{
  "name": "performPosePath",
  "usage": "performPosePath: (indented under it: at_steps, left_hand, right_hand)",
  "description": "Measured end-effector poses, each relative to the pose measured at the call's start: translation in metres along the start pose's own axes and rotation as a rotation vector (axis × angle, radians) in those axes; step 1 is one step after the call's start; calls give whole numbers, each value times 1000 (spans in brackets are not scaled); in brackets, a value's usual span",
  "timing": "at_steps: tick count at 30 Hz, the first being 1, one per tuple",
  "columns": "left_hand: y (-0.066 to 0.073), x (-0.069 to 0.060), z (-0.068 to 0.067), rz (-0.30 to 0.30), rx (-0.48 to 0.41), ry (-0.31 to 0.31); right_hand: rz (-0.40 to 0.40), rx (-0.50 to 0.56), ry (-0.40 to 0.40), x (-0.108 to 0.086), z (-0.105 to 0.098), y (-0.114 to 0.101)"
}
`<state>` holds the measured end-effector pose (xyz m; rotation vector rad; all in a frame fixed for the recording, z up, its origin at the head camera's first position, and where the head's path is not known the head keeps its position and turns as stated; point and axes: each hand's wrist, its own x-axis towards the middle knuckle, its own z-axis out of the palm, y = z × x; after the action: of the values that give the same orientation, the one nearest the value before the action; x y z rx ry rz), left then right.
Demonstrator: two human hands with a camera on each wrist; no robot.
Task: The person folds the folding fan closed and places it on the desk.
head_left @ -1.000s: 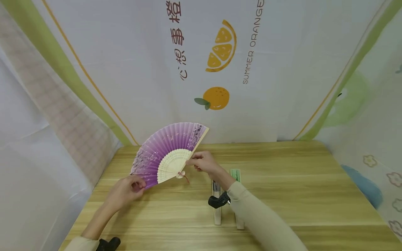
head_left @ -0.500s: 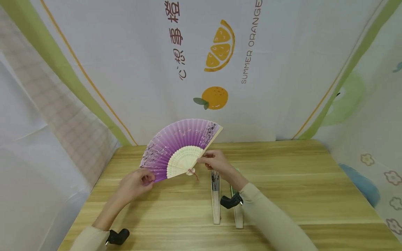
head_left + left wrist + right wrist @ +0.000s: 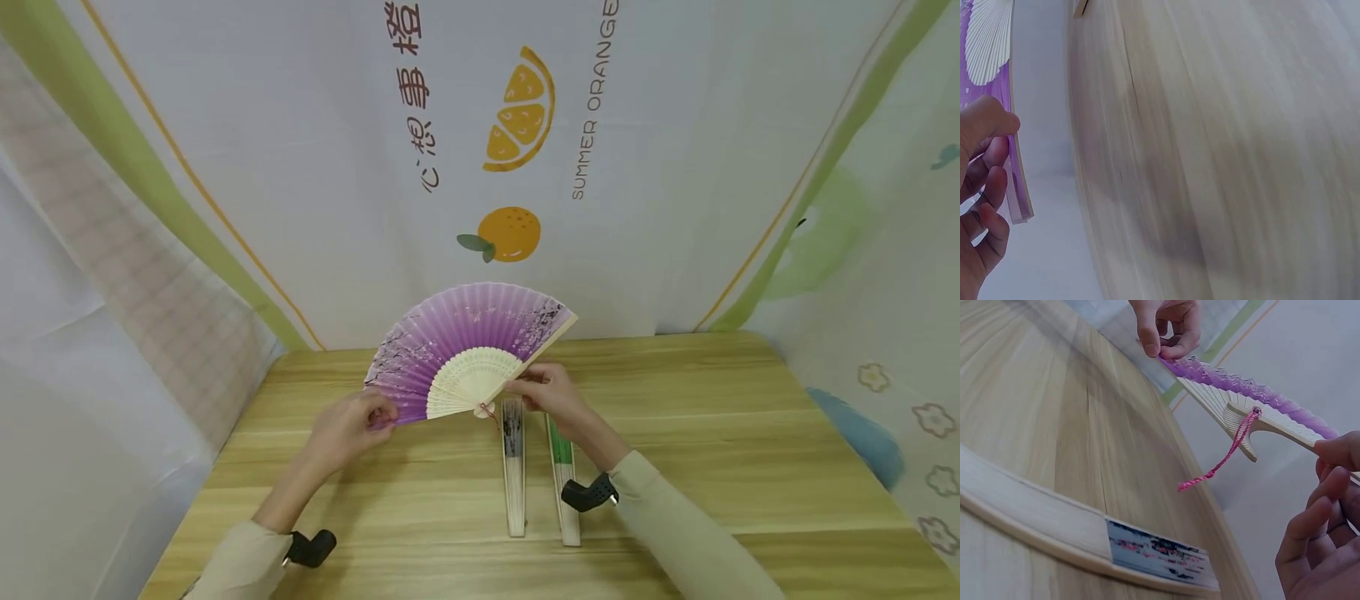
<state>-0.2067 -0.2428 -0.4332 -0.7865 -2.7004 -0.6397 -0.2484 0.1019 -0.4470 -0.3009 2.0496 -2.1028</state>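
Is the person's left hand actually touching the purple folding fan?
Touching. In the left wrist view, the left hand pinches the purple folding fan by its edge, thumb overlapping it.

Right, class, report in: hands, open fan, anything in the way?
Left hand, right hand pinch opposite edges of purple fan. It's spread open, held above table. Grey fan, green fan folded on table, seemingly not in the way.

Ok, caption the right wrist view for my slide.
Left hand and right hand hold an open purple fan, pink cord dangling; a folded fan lies on the table.
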Motion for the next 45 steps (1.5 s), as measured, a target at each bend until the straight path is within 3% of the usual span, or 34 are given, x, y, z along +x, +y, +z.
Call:
performPosePath:
  at_steps: [13, 25, 36, 45]
  left_hand:
    - [21, 26, 11, 39, 48, 24]
    - [42, 52, 22, 96, 5, 17]
    - [59, 68, 35, 136, 9, 25]
    - [72, 78, 42, 202, 8, 47]
  right_hand:
    - [-78, 40, 72, -16, -32, 5]
    - [-75, 71, 128, -35, -65, 1]
    - [-54, 97, 185, -54, -84, -4]
    - [-106, 168, 182, -68, -96, -6]
